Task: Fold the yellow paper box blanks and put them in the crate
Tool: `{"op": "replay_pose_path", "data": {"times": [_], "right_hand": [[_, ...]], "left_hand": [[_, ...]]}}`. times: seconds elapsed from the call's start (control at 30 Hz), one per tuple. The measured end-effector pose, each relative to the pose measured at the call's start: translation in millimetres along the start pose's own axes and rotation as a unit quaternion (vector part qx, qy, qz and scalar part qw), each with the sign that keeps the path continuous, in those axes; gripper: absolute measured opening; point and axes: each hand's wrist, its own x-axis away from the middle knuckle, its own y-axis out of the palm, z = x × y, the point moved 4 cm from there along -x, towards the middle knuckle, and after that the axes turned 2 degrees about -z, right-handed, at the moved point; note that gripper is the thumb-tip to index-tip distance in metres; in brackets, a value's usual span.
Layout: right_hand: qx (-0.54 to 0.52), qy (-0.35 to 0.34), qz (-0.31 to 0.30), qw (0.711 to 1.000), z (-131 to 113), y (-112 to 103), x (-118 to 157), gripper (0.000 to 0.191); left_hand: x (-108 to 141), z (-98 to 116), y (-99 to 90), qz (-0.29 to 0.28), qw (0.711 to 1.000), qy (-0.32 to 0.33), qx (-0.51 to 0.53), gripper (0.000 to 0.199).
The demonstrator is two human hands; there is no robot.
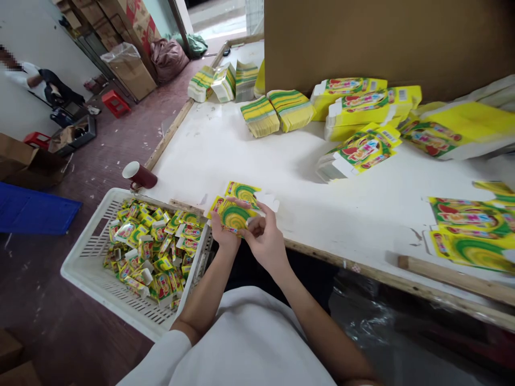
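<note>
Just over the table's front edge, a small yellow and green printed carton (233,215) with a swirl pattern is between my hands. My left hand (225,231) grips it, thumb on the near side and fingertips showing at the far edge. At the carton's right end, the thumb and fingers of my right hand (266,236) are curled in against it; the exact pinch point is partly hidden. Right behind it lies another flat yellow and green carton (243,191) with white flaps on the white tabletop (193,153).
Left of me, a white plastic crate (80,262) holds many small folded cartons (161,252). A dark red mug (140,176) stands at the table corner. Carton stacks (259,116) line the back, with more flat cartons (469,249) at right. A person (38,80) sits far left.
</note>
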Motion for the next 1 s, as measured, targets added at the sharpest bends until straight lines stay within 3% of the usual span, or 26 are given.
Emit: {"op": "replay_pose_path", "data": {"times": [0.17,0.23,0.33,0.43,0.5,0.57,0.67,0.77,0.83,0.9,0.97,1.0], "right_hand": [[-0.073,-0.025,-0.042,0.996,-5.0,3.4,4.4,0.067],[-0.056,-0.042,-0.071,0.995,-7.2,4.3,5.5,0.068],[-0.006,-0.075,-0.089,0.993,-7.8,3.3,3.6,0.054],[0.024,-0.091,-0.057,0.994,-5.2,-3.0,-3.2,0.041],[0.034,-0.095,-0.020,0.995,-4.0,-10.3,-8.3,0.037],[0.033,-0.092,0.009,0.995,-3.2,-18.3,-12.6,0.030],[0.027,-0.089,0.023,0.995,-2.4,-30.3,-17.0,0.018],[0.095,-0.143,0.036,0.984,-7.0,-44.8,-18.7,0.015],[0.210,-0.207,0.052,0.954,-14.7,-52.6,-17.1,0.018],[0.320,-0.284,0.043,0.903,-24.8,-52.5,-12.2,0.022],[0.370,-0.360,0.007,0.856,-34.9,-45.2,-3.9,0.027],[0.374,-0.386,-0.006,0.843,-39.3,-41.1,0.6,0.030]], "left_hand": [[3.7,1.2,10.3,-0.010,0.999,-0.034,0.012,0.056],[1.0,5.4,13.5,-0.002,0.999,-0.024,0.032,0.050],[-5.0,11.7,14.0,0.038,0.998,-0.004,0.055,0.043],[-6.1,11.0,13.0,0.047,0.998,-0.030,0.028,0.055],[-3.4,7.1,12.6,0.013,0.999,-0.048,0.015,0.064],[-0.1,3.2,8.4,-0.006,0.999,-0.035,0.003,0.055],[2.0,1.5,-5.7,0.011,0.998,-0.005,-0.062,0.032],[0.9,20.7,-15.9,-0.008,0.985,0.042,-0.166,0.034],[2.5,51.1,-14.9,-0.037,0.952,0.144,-0.269,0.058],[7.3,79.3,-5.5,-0.091,0.879,0.230,-0.408,0.088],[11.2,87.6,7.0,-0.194,0.792,0.210,-0.540,0.102],[13.0,84.5,11.4,-0.251,0.757,0.171,-0.579,0.098]]}}
